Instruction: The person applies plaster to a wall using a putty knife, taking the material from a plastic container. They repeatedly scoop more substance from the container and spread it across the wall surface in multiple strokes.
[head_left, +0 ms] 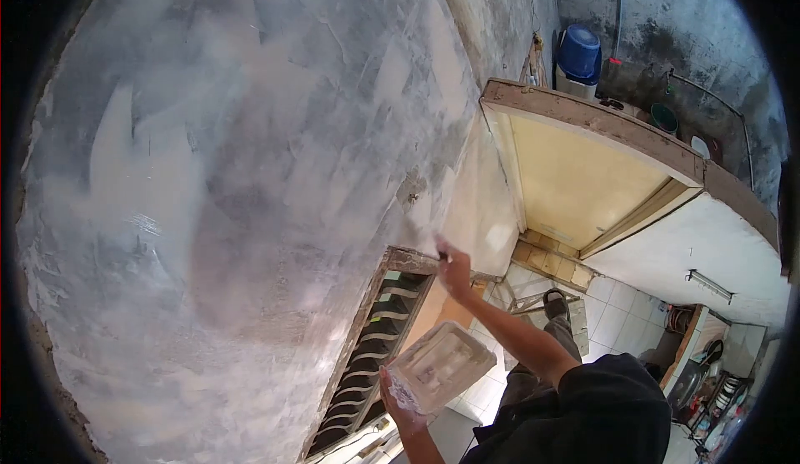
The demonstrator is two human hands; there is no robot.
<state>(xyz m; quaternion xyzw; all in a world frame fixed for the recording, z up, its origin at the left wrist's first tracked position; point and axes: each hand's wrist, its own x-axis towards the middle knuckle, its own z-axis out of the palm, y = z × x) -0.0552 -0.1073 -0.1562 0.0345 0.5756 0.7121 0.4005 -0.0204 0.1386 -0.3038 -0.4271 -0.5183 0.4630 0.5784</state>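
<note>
My left hand (pixel 403 399) grips the lower left side of a shallow plastic tub (pixel 439 364), with white paste smeared on the hand and the tub's near side. Pale residue coats the tub's inside. My right hand (pixel 455 272) is raised above the tub, closed around a small dark tool whose working end is too blurred to make out. In front of both hands stands a grey wall (pixel 275 172) patched with whitish putty in broad strokes. Nearest my right hand, the wall meets the top corner of a window frame (pixel 408 261).
A barred window (pixel 367 356) lies below the wall. Under my feet is a worn wooden stand (pixel 533 304) above the white tiled floor (pixel 612 310). A cream panel (pixel 583 177), a ledge with a blue container (pixel 580 54), and a cluttered dish rack (pixel 721 406) are to the right.
</note>
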